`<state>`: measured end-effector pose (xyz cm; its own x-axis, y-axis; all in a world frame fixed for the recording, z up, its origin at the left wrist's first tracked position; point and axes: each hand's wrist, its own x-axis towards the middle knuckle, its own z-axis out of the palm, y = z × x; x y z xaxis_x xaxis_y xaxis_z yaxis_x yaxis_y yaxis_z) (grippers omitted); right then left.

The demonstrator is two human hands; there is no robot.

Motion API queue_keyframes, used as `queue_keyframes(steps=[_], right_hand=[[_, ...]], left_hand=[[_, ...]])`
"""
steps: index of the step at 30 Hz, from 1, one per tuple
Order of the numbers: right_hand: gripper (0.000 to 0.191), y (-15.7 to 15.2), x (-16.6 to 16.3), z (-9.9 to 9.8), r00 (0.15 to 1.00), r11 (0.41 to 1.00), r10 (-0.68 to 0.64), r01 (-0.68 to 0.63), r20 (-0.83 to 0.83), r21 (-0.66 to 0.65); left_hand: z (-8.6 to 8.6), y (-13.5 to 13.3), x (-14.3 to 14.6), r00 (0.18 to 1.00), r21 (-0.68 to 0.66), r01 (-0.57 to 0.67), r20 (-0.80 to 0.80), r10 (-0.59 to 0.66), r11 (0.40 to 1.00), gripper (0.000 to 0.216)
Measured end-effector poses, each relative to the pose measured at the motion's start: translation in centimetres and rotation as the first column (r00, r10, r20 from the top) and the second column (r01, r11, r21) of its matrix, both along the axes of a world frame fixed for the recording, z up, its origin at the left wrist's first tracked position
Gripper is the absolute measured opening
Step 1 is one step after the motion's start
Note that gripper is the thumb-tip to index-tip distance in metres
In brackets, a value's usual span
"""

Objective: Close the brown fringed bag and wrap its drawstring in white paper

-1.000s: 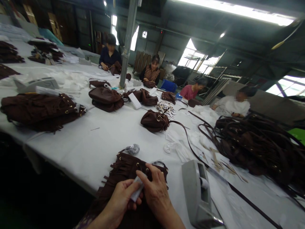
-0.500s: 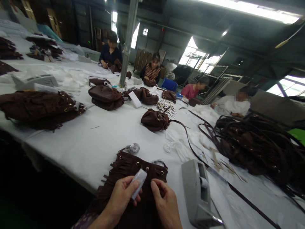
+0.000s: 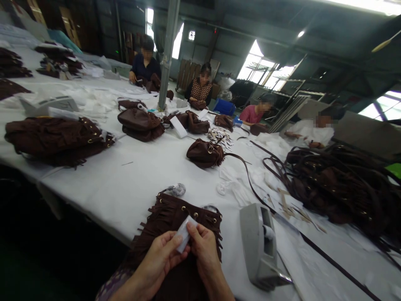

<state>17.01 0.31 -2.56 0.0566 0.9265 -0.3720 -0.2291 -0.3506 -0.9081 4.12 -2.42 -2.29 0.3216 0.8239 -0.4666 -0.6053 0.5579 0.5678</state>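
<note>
A small white folded packet, perhaps paper or plastic, is pinched between both hands. My left hand grips its lower left end between thumb and fingers. On its upper right end, my right hand presses thumb and fingertips. Beneath them lies a dark brown fringed bag with brass eyelets along its top, its lower part reaching toward me. Clear plastic wrap covers a fitting at the bag's upper edge. Just right of the bag stands a grey tape dispenser.
More brown bags lie across the white table. A heap of brown bags with straps fills the right side, and one long strap runs past the dispenser. Several co-workers sit along the far side, near a metal post.
My right hand has moved left and up from beside the packet and now grips its upper end. The left hand keeps its hold. The view has shifted slightly.
</note>
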Motion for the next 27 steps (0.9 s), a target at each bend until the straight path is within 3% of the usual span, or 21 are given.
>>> queue_keyframes(steps=[6, 10, 12, 15, 16, 17, 21, 27], right_hand=[[0.039, -0.3, -0.8, -0.4, 0.993, 0.998, -0.006, -0.001, 0.119, 0.06], [0.037, -1.6, 1.4, 1.7, 0.942, 0.983, -0.042, -0.02, 0.334, 0.181], [0.035, -2.6, 5.0, 3.3, 0.834, 0.955, -0.218, 0.076, 0.507, 0.285], [0.039, -4.7, 12.5, 5.3, 0.502, 0.83, -0.557, 0.34, 0.661, 0.442], [0.041, -5.4, 15.0, 5.7, 0.419, 0.8, -0.589, 0.42, 0.691, 0.428], [0.045, -6.0, 17.2, 5.8, 0.392, 0.789, -0.585, 0.476, 0.71, 0.388], [0.049, -7.3, 21.8, 5.0, 0.524, 0.863, -0.456, 0.459, 0.72, 0.212], [0.043, -7.1, 21.4, 3.7, 0.648, 0.914, -0.36, 0.39, 0.672, 0.113]], left_hand=[[-0.7, -0.4, 0.3, 0.992, 0.013, -0.011, -0.129, 0.012, 1.0, 0.041], [-0.9, -1.0, 0.2, 0.972, 0.031, -0.01, -0.235, 0.017, 0.999, 0.05], [-1.3, -1.2, 0.1, 0.96, 0.012, -0.021, -0.279, 0.024, 1.0, 0.054], [-1.9, -1.3, 0.2, 0.948, -0.009, -0.05, -0.314, 0.045, 0.999, 0.056], [-2.1, -1.3, 0.2, 0.947, -0.012, -0.054, -0.318, 0.047, 0.998, 0.056], [-2.2, -1.3, 0.3, 0.946, -0.018, -0.052, -0.321, 0.044, 0.998, 0.056], [-2.2, -1.3, 0.5, 0.939, -0.035, -0.078, -0.339, 0.061, 0.996, 0.057], [-2.1, -1.4, 0.6, 0.941, -0.037, -0.098, -0.33, 0.081, 0.994, 0.059]])
